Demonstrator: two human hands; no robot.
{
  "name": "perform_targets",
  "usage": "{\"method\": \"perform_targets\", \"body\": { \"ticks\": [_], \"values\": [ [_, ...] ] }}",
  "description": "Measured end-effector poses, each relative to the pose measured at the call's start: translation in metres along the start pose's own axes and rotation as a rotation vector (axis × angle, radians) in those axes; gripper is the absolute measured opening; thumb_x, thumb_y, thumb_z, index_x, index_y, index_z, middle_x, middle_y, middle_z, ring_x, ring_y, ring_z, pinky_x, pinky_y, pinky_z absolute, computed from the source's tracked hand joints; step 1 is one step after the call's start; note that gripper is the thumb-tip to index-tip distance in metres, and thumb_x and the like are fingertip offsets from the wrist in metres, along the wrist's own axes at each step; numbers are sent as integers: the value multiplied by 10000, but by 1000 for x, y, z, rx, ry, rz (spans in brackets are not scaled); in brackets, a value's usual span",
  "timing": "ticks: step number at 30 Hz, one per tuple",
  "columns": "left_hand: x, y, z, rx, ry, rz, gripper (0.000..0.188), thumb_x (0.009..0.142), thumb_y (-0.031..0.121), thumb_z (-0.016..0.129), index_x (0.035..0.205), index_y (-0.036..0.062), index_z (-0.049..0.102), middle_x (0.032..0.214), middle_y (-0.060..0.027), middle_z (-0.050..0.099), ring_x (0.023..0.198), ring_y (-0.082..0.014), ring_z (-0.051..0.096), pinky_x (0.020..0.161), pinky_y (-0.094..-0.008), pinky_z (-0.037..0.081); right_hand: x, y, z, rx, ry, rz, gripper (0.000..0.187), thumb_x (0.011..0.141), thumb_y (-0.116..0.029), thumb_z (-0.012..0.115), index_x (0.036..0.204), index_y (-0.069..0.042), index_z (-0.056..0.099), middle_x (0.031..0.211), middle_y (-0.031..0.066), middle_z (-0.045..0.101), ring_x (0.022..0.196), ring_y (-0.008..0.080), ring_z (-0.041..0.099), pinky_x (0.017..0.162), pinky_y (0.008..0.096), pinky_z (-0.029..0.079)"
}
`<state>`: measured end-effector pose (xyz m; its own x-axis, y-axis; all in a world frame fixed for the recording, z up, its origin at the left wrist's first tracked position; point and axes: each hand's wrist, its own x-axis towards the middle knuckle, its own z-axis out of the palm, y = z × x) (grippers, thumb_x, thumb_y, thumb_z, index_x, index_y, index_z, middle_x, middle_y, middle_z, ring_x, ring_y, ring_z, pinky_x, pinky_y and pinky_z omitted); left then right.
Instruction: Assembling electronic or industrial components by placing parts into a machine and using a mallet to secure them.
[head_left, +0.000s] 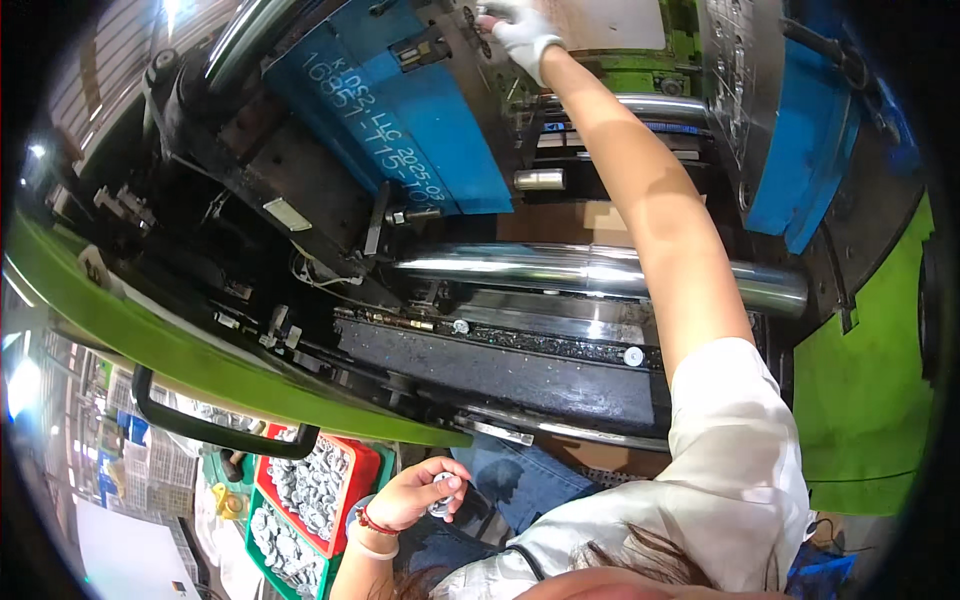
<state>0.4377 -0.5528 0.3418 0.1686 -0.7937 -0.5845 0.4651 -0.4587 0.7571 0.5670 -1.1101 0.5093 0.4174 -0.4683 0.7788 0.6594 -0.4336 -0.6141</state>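
Small grey part (438,509) — partly hidden, in left hand (415,495)

A small round grey part (438,509) sits in the fingers (449,487) of the bare left hand (412,498), right of a red rectangular plastic bin (367,470); two blue metal blocks (465,165) flank the white-gloved right hand (525,36).

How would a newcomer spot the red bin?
Find the curved green panel, lower left, with a black handle. Below the handle's right end, left of the person's left hand, sits a red bin filled with grey parts. Red walls distinguish it from the neighbouring green bin.
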Motion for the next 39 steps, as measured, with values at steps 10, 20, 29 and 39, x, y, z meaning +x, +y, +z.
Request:
{"method": "perform_targets", "body": {
  "ticks": [10, 20, 29, 39],
  "values": [
    [8, 0, 5, 5, 32, 29, 184, 940, 150, 520, 1065, 16, 536, 820, -44, 561, 725, -127, 550, 611, -259, 480, 1, 13, -1, -88, 39, -273, 270, 832, 3, 596, 1101, -28, 590, 968, 84, 648, 883, 142, 611, 772, 244, 485],
    [8, 3, 5, 29, 14, -5, 188, 938, 150, 527, 1076, 21, 535, 821, -28, 558, 727, -107, 546, 622, -252, 481, -16, -32, 8, -671, 88, -22, 319, 863, -200, 599, 1172, -124, 592, 1103, 101, 632, 975, 229, 615, 850, 327, 462],
    [46, 45, 44, 145, 4, 167, 220, 916, 148, 555, 1092, 38, 484, 780, -70, 561, 610, -142, 544, 557, -265, 481, -21, -16, -13, -989, 30, -383, 428, 807, -131, 469, 1230, -114, 531, 1279, 110, 519, 1184, 266, 483, 1028, 340, 365],
    [70, 47, 49, -53, 135, 748, 558, 935, 339, 506, 1339, 45, 259, 824, -104, 545, 659, -165, 545, 569, -285, 494, -246, -187, 64, -347, -1172, 359, 316, 877, -336, 574, 1024, -62, 632, 996, 108, 635, 908, 229, 605, 855, 358, 466]
  ]
}}
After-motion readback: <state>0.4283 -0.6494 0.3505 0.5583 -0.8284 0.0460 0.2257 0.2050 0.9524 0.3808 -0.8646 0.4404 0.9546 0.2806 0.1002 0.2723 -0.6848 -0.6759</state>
